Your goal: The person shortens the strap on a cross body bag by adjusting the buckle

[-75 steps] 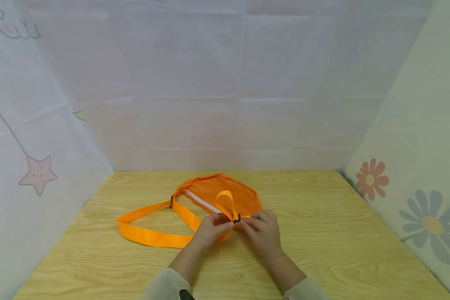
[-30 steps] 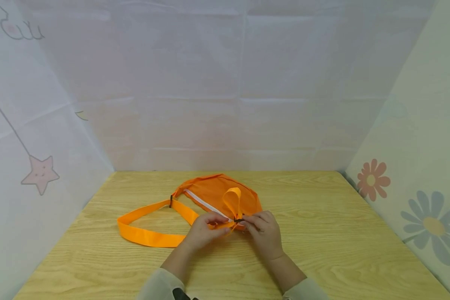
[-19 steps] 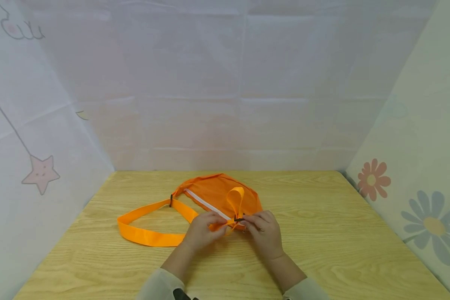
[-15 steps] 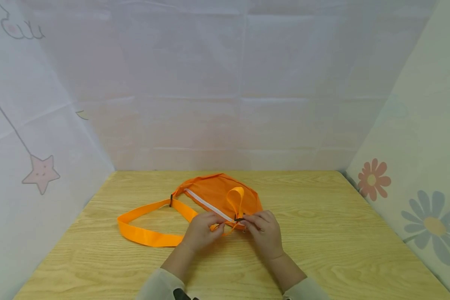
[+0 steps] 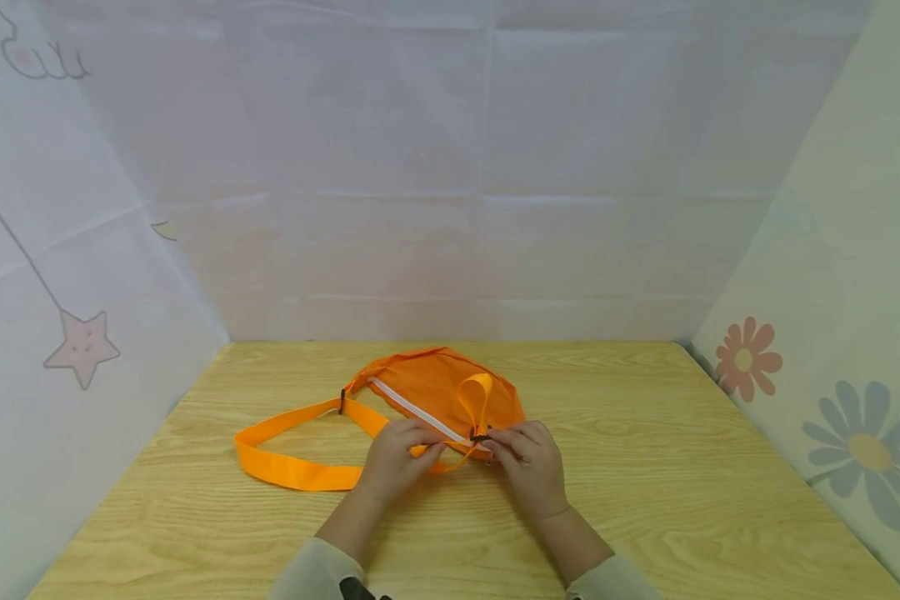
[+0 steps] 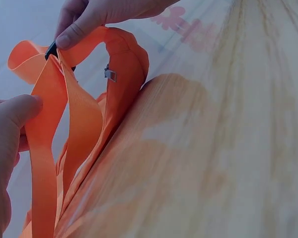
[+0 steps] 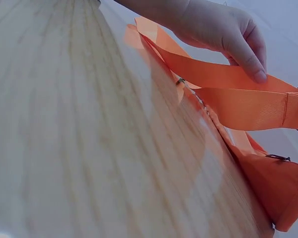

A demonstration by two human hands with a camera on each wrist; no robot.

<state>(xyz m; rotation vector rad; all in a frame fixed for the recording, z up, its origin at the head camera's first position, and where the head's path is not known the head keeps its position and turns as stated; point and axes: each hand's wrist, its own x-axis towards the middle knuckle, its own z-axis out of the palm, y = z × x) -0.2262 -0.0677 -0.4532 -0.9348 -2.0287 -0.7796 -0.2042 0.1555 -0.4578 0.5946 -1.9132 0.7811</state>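
Observation:
An orange waist bag (image 5: 457, 387) with a white zipper (image 5: 417, 408) lies on the table, its orange strap (image 5: 296, 477) looped out to the left. At the bag's near right corner, my right hand (image 5: 531, 468) pinches a black strap slider (image 5: 479, 436) between thumb and finger. From that slider a short strap loop (image 5: 474, 392) stands up. Just left of it, my left hand (image 5: 394, 461) pinches the strap between thumb and fingers; in the left wrist view the thumb presses flat on the webbing (image 6: 44, 124). A metal zipper pull (image 6: 110, 74) shows on the bag's side.
A second black slider (image 5: 342, 402) sits on the strap at the bag's left end. The wood-grain table (image 5: 645, 500) meets pale cloth walls at the back and both sides, with a printed star (image 5: 82, 346) and printed flowers (image 5: 866, 450).
My left hand has moved left from the slider, holding the strap. The upright loop and slider have shifted slightly right, while my right hand has stayed nearly in place.

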